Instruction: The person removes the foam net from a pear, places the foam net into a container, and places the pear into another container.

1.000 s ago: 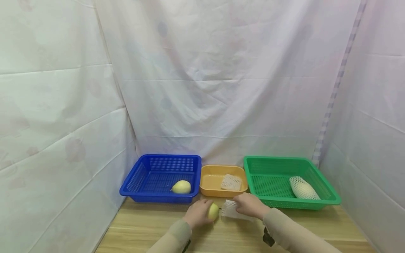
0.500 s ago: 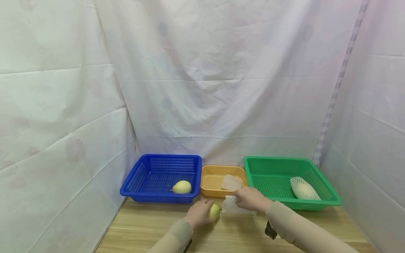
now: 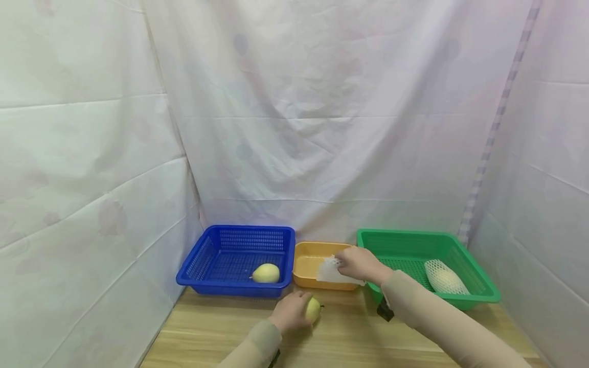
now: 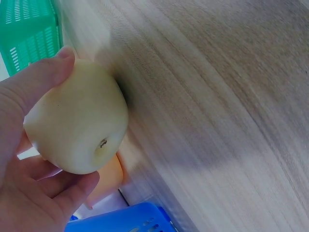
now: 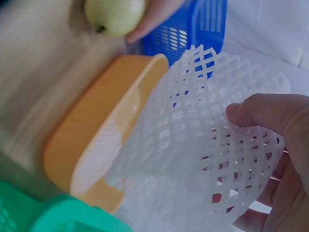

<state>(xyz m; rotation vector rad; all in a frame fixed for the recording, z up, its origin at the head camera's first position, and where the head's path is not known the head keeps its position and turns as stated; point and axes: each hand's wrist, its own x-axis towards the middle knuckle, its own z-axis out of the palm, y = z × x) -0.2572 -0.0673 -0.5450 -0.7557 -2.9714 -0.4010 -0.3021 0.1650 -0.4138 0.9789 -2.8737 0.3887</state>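
My left hand (image 3: 291,311) grips a pale yellow pear (image 4: 82,116) low over the wooden table, thumb on one side and fingers on the other. The pear's stem points right in the head view. A white foam net sleeve (image 5: 203,130) is pinched by my right hand (image 3: 361,263), which holds it above the orange tray (image 3: 306,266). In the right wrist view the thumb lies on the mesh and the other fingers are behind it. Another foam net (image 5: 99,154) lies inside the tray, mostly covered by the held one in the head view.
At the left stands a blue basket (image 3: 195,282) with a bare pear (image 3: 266,273) in it. A green basket (image 3: 483,286) at the right holds a pear in a foam net (image 3: 445,277). White cloth (image 3: 285,128) hangs behind and at both sides of the table (image 3: 207,327).
My right hand has lifted the foam net sleeve up and away from the pear, from the table to above the orange tray. The left hand stays on the pear in nearly the same place.
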